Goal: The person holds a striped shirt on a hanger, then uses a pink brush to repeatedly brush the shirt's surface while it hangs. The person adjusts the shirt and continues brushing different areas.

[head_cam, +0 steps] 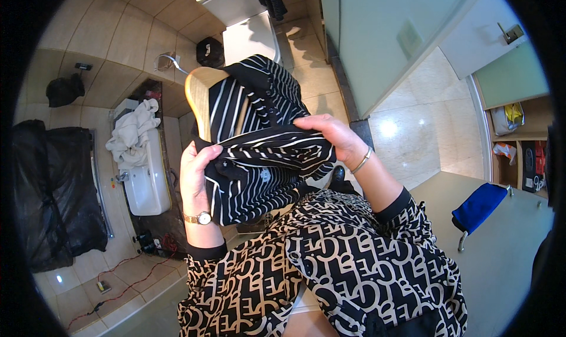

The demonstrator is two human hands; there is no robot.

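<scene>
A black garment with white stripes (pixel 261 180) hangs in front of me, partly on a wooden clothes hanger (pixel 197 100) with a metal hook. My left hand (pixel 194 173) pinches the garment's edge close to the hanger's lower end, thumb on top. With my right hand (pixel 338 138) I hold the same stretched edge at its other side, fingers hidden behind the cloth. Between the two hands the fabric is gathered in folds. The hanger's upper arm goes into the garment's shoulder, and its wooden bar shows inside the opening.
Left of me are a white washbasin (pixel 148 191), a pile of white cloth (pixel 135 135) and black sheeting (pixel 57 195). A toilet (pixel 250 38) stands ahead beside a black bin (pixel 210 52). On the right are a glass door (pixel 380 40) and a blue cloth (pixel 479 206) on a handle.
</scene>
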